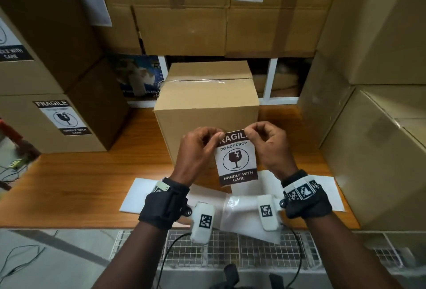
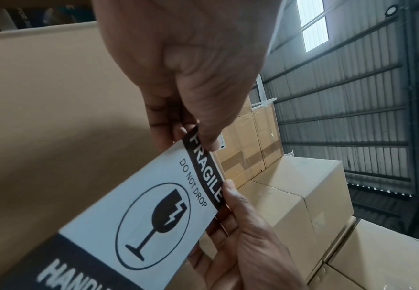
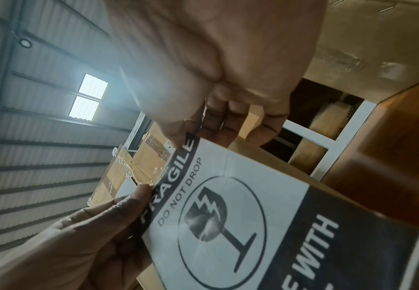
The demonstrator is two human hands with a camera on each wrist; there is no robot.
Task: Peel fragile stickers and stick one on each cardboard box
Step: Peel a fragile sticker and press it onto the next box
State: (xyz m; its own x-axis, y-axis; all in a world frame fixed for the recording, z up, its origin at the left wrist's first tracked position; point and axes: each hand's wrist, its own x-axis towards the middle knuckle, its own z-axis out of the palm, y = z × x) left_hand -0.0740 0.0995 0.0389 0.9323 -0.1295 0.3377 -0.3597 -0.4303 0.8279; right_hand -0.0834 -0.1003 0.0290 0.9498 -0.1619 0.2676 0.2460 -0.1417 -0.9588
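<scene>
both hands, left [image 1: 196, 150] and right [image 1: 268, 146], are pinching a fragile sticker's [image 1: 237, 162] top corners before a box [image 1: 207, 104] on the bench [image 1: 92, 173].

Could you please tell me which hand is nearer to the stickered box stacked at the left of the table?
Left. The left hand pinches the sticker's top corner on the side toward that stickered box; the right hand pinches the far corner.

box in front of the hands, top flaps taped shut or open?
Shut. The small brown cardboard box on the wooden table has both top flaps down, with a strip of clear tape running along their seam.
</scene>
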